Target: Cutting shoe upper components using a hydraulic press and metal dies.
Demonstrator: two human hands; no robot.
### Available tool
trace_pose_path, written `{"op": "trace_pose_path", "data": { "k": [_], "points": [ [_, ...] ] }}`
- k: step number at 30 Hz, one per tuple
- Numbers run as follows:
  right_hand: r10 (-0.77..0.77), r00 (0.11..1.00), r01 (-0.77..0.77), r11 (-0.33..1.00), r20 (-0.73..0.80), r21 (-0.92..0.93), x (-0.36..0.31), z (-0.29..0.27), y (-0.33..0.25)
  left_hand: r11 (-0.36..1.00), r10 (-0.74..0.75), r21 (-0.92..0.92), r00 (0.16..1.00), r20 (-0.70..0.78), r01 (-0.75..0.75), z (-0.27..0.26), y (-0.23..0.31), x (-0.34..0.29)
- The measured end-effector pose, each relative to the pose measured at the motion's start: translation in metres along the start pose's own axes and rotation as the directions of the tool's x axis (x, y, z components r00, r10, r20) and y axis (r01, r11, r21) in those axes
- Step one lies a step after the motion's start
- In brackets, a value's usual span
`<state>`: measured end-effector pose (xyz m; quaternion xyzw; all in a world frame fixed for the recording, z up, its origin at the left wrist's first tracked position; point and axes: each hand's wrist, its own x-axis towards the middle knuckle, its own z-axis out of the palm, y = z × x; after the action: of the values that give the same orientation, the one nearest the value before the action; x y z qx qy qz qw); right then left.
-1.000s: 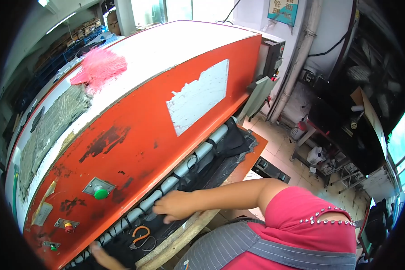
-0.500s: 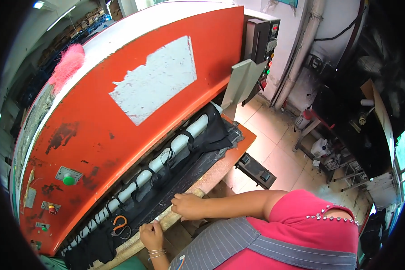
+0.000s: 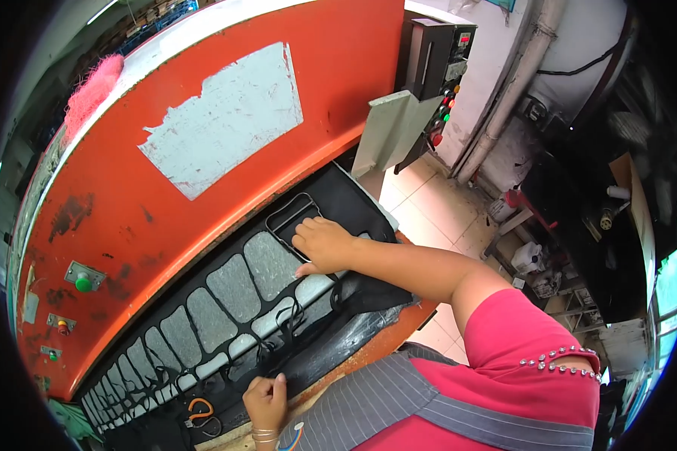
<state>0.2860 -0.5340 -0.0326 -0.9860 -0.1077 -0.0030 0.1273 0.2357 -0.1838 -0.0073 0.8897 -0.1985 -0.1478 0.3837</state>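
Observation:
My right hand (image 3: 325, 244) reaches across a black sheet (image 3: 222, 331) with rows of rounded cut-outs that show grey beneath. Its fingers curl over the near edge of a thin metal frame, which looks like a cutting die (image 3: 292, 214), with the thumb stretched toward the nearest cut-out. Close to my body, my left hand (image 3: 265, 402) has its fingers curled in and its thumb up; what is inside them, if anything, is hidden. Orange-handled scissors (image 3: 201, 410) lie just left of it. Black strips sag over a white roller (image 3: 278, 316) along the sheet's near side.
A large orange press (image 3: 338, 68) rises behind the sheet, with a green button (image 3: 83, 283) at its left. A grey metal plate (image 3: 395, 131) stands at its right end, beside a control box (image 3: 436, 60). Pink fluffy material (image 3: 94, 90) hangs on the press top.
My right hand has moved from the near table edge to the metal frame. The cut-out sheet and frame have come into view beneath the press. The left hand stays near the edge.

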Motion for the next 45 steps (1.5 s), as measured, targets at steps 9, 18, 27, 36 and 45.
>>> {"op": "trace_pose_path", "data": {
  "k": [9, 18, 27, 36, 45],
  "points": [
    [0.002, 0.959, -0.034, 0.994, 0.283, 0.107, -0.006, 0.000, -0.006, 0.987, 0.120, -0.116, 0.991, 0.059, -0.113, 0.017, 0.039, -0.024],
    [0.085, 0.894, -0.243, 0.916, 0.439, 0.318, 0.016, -0.062, 0.008, 0.968, 0.112, -0.235, 0.987, 0.112, -0.083, 0.015, 0.044, -0.010],
    [0.198, 0.955, -0.298, 0.628, 0.223, 0.719, -0.063, -0.050, 0.028, 0.785, -0.174, -0.595, 0.983, 0.054, 0.171, 0.121, 0.043, 0.144],
    [0.139, 0.990, -0.135, 0.918, 0.016, 0.374, -0.136, -0.008, -0.079, 0.861, -0.423, -0.334, 0.905, -0.051, 0.383, 0.137, 0.102, 0.232],
    [0.163, 0.978, -0.189, 0.955, 0.130, 0.227, -0.138, 0.010, -0.091, 0.937, -0.329, 0.105, 0.942, -0.060, 0.334, 0.151, 0.115, 0.230]
  ]
}}
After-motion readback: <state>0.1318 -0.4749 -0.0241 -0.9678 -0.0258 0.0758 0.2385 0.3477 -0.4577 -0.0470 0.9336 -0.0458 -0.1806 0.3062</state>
